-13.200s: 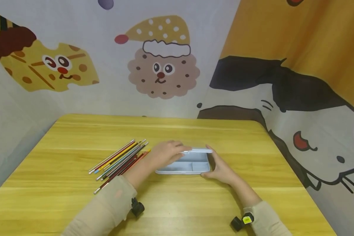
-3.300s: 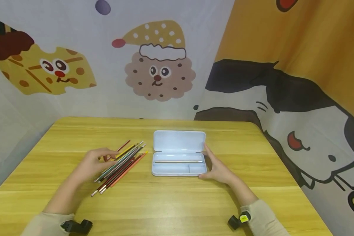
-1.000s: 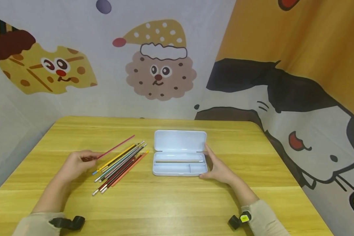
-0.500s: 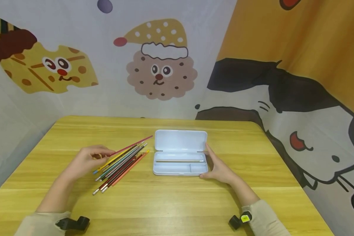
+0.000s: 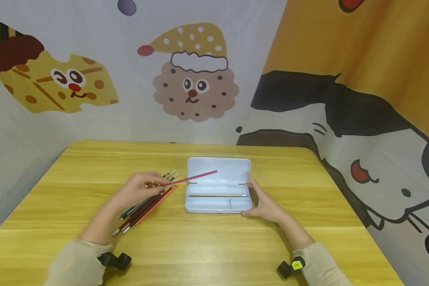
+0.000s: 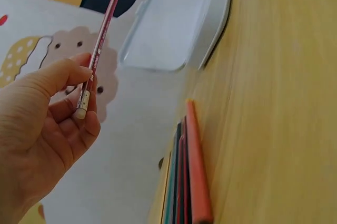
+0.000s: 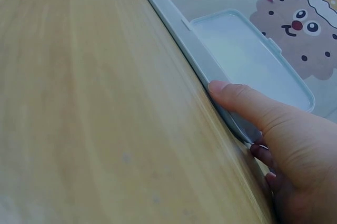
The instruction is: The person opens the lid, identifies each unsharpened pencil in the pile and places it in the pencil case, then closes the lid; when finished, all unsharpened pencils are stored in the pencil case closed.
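Note:
My left hand pinches a dark red pencil between thumb and fingers, near its white eraser end, as the left wrist view shows. The pencil points right, above the table, and its far end overlaps the raised lid of a pale blue pencil case. One gold-brown pencil lies lengthwise in the case's rear compartment. At the case's right end my right hand grips it, the thumb on the front wall and the fingers round the back. Partly hidden by my left hand, a pile of pencils lies slantwise on the table.
The wooden table reaches back to a wall cloth printed with cartoon figures. An orange pencil edges the pile on the side towards the case. In the front of the case, a divider separates a long slot from a small square one.
Earlier the case's lid was raised, and the gold-brown pencil came to lie inside. My left hand picked the dark red pencil from the pile and carried it right. My right hand stays on the case.

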The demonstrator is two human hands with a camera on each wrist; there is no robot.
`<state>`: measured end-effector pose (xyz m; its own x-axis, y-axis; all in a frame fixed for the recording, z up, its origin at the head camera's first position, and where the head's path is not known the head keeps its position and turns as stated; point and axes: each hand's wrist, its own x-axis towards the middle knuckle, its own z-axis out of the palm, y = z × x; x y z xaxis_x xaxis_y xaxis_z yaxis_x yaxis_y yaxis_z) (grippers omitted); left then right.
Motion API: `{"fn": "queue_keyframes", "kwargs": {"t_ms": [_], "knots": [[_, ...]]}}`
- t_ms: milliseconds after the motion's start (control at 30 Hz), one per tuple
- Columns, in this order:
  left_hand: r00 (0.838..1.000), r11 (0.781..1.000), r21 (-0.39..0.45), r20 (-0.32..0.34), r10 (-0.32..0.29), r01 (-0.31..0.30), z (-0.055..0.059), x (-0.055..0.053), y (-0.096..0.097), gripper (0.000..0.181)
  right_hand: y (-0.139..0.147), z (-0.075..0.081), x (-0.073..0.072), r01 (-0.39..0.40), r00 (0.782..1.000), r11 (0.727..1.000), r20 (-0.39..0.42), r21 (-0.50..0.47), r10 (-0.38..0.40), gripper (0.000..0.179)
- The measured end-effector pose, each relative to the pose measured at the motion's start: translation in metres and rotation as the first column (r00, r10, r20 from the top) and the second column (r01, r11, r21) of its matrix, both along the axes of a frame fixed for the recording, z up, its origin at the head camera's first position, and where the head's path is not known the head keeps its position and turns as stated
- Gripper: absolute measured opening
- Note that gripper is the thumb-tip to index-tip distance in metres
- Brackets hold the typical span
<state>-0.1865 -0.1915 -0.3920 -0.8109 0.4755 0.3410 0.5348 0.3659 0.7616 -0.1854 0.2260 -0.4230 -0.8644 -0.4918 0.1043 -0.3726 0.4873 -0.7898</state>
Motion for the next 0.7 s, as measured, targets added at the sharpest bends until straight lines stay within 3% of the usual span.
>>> {"fn": "queue_keyframes", "kwargs": {"t_ms": [367,600,700], "knots": [[0.991,0.989,-0.062,-0.004,-0.137,0.136,-0.009,-0.024,0.038,0.025,0.0,0.0,0.0,-0.002,1.0,1.0,-0.006,0.009,0.002,0.122],[0.989,0.982,-0.12,-0.002,-0.145,0.144,-0.014,-0.035,0.057,0.023,0.001,-0.002,-0.001,0.005,1.0,1.0,-0.012,0.02,-0.004,0.122],[0.987,0.98,-0.125,-0.02,-0.16,0.156,-0.015,-0.037,0.066,0.022,0.005,-0.015,-0.008,0.008,1.0,1.0,-0.025,0.013,-0.008,0.124]]}}
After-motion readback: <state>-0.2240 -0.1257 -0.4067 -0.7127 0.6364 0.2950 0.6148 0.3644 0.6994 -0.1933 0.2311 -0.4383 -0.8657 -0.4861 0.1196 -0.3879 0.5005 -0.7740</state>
